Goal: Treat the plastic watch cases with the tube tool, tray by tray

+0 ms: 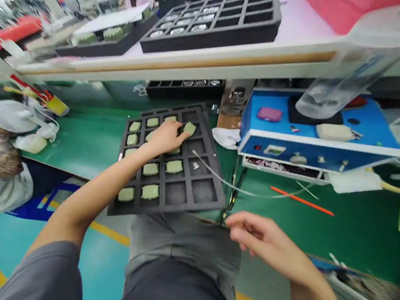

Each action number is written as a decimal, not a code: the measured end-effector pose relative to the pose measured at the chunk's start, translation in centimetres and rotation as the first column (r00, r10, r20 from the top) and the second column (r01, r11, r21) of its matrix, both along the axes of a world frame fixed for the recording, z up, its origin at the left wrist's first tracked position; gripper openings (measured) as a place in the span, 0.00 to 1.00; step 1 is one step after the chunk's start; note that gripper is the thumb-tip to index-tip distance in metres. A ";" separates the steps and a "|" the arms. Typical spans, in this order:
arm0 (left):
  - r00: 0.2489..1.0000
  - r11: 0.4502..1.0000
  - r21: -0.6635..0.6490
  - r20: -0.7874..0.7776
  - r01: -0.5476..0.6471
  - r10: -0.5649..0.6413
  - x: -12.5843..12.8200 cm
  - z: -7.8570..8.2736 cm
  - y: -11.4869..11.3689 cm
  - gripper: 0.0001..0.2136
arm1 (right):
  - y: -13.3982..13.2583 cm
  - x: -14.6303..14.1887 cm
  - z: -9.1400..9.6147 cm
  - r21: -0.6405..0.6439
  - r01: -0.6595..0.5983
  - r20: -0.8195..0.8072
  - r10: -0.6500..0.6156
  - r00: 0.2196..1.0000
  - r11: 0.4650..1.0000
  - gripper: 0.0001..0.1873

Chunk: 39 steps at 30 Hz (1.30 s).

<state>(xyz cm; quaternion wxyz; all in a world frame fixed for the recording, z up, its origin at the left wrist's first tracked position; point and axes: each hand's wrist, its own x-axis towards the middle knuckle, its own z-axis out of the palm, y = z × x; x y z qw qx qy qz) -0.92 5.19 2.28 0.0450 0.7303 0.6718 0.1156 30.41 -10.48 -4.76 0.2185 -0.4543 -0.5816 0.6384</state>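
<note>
A black foam tray (195,195) with square pockets lies on the green bench, overhanging its front edge. Several pockets hold pale green parts (174,166). My left hand (167,136) reaches over the tray's far rows, its fingers closed on one green part (190,128). My right hand (262,239) hovers low near the bench's front edge, right of the tray. Its fingers are loosely apart and hold nothing. A thin clear tube (219,174) runs across the tray's right side.
A blue machine (317,134) stands at the right with a clear bottle (353,76) above it. An orange stick (302,200) lies on the green mat. Black trays (218,17) sit on the upper shelf. Another person's tattooed arm (0,156) is at the left.
</note>
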 end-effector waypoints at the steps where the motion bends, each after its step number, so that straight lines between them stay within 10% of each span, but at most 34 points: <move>1: 0.999 1.000 0.014 0.047 -0.016 0.016 0.1 -1.0 0.2 0.19 | -0.1 -1.5 1.1 0.113 -0.024 0.053 0.019 0.998 0.993 0.18; 4: 0.978 0.997 0.048 0.204 -0.060 0.049 1.2 -2.1 0.8 0.14 | 1.3 -6.8 3.5 0.400 -0.009 0.289 -0.117 0.950 0.917 0.16; 6: 0.953 0.996 0.056 0.300 -0.063 0.043 1.8 -1.9 0.8 0.12 | 3.1 -9.9 4.5 0.586 -0.116 0.549 -0.287 0.785 0.802 0.16; 12: 0.817 0.996 0.002 0.573 -0.084 0.068 2.1 -0.8 0.0 0.12 | 7.8 -13.8 5.9 0.576 -0.302 0.741 -0.328 0.586 0.760 0.11; 22: 0.169 0.967 -0.231 0.963 0.109 0.211 -1.3 -0.8 -4.4 0.06 | 10.2 -13.6 6.2 0.530 -0.515 0.773 -0.134 0.620 0.674 0.09; 26: -0.027 0.942 -0.249 0.965 0.227 0.261 -0.8 -1.5 -5.1 0.06 | 9.7 -12.6 5.9 0.631 -0.392 0.671 -0.218 0.709 0.669 0.14; 30: -0.117 0.929 -0.230 0.955 0.291 0.274 -0.4 -1.9 -5.5 0.12 | 9.7 -12.1 5.1 0.612 0.217 0.071 -0.326 0.943 0.761 0.17; 32: -0.137 0.925 -0.209 0.955 0.316 0.262 -0.3 -2.0 -5.7 0.14 | 10.0 -12.4 4.8 0.402 0.450 -0.262 -0.371 0.891 0.798 0.18; 39: -0.129 0.934 -0.143 0.972 0.327 0.194 0.1 -2.1 -6.0 0.15 | 10.9 -13.4 4.5 0.265 0.467 -0.329 -0.376 0.866 0.844 0.22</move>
